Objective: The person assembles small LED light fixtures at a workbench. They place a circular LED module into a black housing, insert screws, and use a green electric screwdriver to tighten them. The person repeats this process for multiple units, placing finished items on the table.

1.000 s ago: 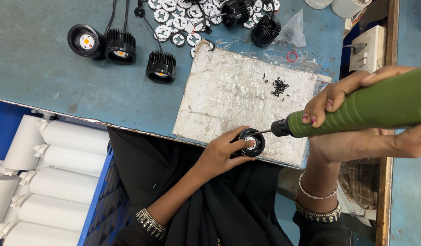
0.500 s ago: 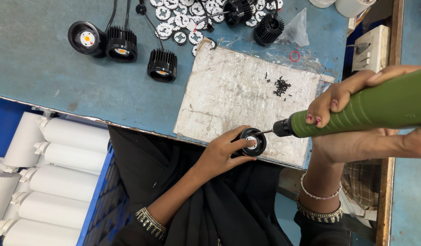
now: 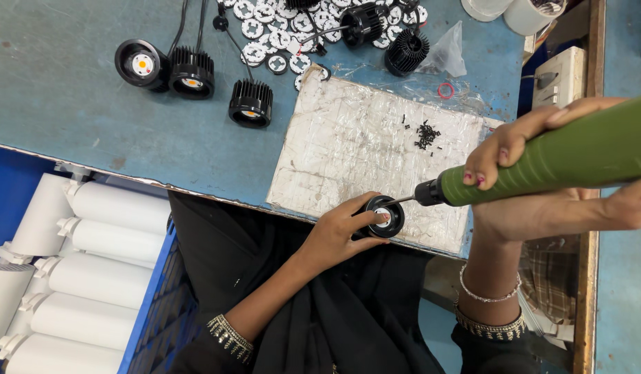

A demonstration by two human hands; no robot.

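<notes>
Black round lamp housing (image 3: 384, 217), at the bench's near edge on the white pad (image 3: 355, 149), is gripped by the left hand (image 3: 334, 235), while the green electric screwdriver (image 3: 556, 159), clasped by the right hand (image 3: 542, 201), should be kept straight on the screw.

Around the white work mat (image 3: 348, 138) on our blue bench (image 3: 57, 90)

On the mat's far right part we see a small heap of black screws (image 3: 426, 133); left of the mat stand three black finned lamp housings (image 3: 192, 73), two side by side and one nearer the mat, with dark cables running away from them. Beyond the mat's far edge lie many small round white-and-black discs (image 3: 265, 28), two more black finned housings (image 3: 406, 52), a clear plastic bag (image 3: 446, 55) and a red ring (image 3: 445, 90). Well left of the mat, below the bench edge, white tubes (image 3: 92, 242) fill a blue crate (image 3: 151, 291).
</notes>
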